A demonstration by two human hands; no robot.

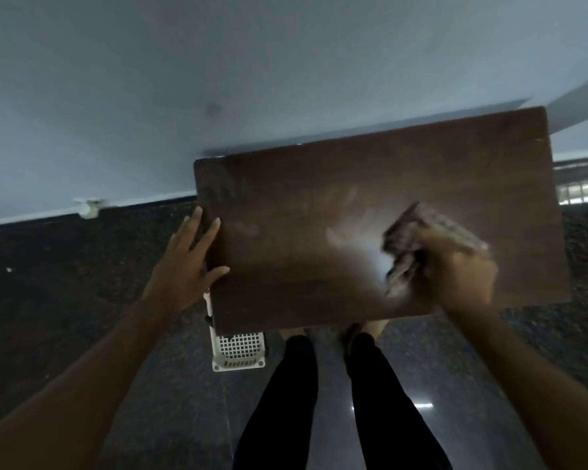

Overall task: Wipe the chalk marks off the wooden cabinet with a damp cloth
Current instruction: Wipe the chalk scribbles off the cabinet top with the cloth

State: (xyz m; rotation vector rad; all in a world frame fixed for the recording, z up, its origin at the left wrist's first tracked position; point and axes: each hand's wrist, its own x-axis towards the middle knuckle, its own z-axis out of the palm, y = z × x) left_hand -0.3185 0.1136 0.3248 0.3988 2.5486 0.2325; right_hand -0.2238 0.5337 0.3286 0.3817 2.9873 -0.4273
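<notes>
Clutched in the curled fingers of the right hand (455, 266), one crumpled cloth (418, 232) — blurred, over the right part of the one wooden cabinet (353, 171) top. Just left of it, one pale smear of chalk marks (347, 232). Laid flat, fingers straight, on the cabinet's left edge — the left hand (187, 262). Under the near edge, one white perforated basket (238, 351); beside it, two black-trousered legs (286, 401).
</notes>
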